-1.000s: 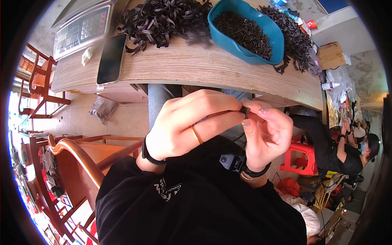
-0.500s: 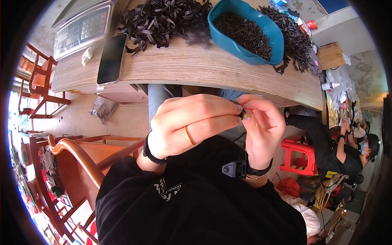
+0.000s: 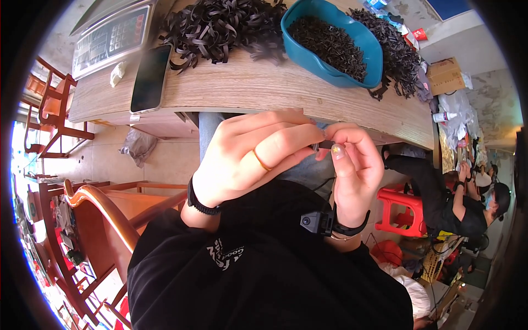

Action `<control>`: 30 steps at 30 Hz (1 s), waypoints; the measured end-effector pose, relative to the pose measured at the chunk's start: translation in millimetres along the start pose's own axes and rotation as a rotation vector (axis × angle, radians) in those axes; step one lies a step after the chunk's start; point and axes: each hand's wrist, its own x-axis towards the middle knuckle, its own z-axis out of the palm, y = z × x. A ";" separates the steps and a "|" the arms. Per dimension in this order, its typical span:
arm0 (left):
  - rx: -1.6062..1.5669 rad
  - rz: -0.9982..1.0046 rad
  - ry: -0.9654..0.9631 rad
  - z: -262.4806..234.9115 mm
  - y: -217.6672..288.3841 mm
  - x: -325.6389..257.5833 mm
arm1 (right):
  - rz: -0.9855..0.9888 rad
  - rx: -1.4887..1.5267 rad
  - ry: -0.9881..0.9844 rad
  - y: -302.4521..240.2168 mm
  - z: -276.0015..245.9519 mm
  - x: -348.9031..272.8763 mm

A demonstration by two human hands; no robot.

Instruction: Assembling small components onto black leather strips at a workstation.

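My left hand (image 3: 258,146), with a gold ring and a black wristband, is closed in a pinch, its fingertips meeting those of my right hand in front of the table edge. A tiny dark piece (image 3: 315,147) shows at the left fingertips; its kind is too small to make out. My right hand (image 3: 355,168) has curled fingers, its thumb bent in beside them, and what it grips is mostly hidden. Beyond my hands on the table lies a heap of dark, looped flat strips (image 3: 220,30). A teal tub (image 3: 335,77) next to it contains small dark pieces (image 3: 327,44).
On the wood-grain table (image 3: 220,91) are a phone (image 3: 149,80), a white scale with a keypad (image 3: 113,41) and another dark strip heap (image 3: 390,49). A wooden chair (image 3: 104,206) stands left. At right a person in black (image 3: 467,203) sits near a red stool (image 3: 401,212).
My left hand has tilted and its fingertips have shifted up slightly. My right thumb has moved away from the left fingertips. The dark piece between them shows less now.
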 end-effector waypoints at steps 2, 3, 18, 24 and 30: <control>0.063 -0.014 -0.043 -0.7 1.0 -0.3 | -0.009 -0.030 0.008 0.7 0.6 0.3; 0.061 -0.013 -0.041 -1.2 1.9 0.2 | -0.024 -0.065 0.024 0.2 0.4 0.0; 0.221 -0.104 -0.187 -6.3 6.5 0.2 | -0.117 -0.235 0.077 -2.0 0.4 -2.8; 0.193 -0.088 -0.134 -4.9 2.2 -3.1 | -0.047 -0.153 0.005 -3.6 -1.4 0.8; 0.194 -0.133 -0.144 -3.4 1.8 -1.9 | 0.290 0.057 -0.081 4.8 -9.0 11.2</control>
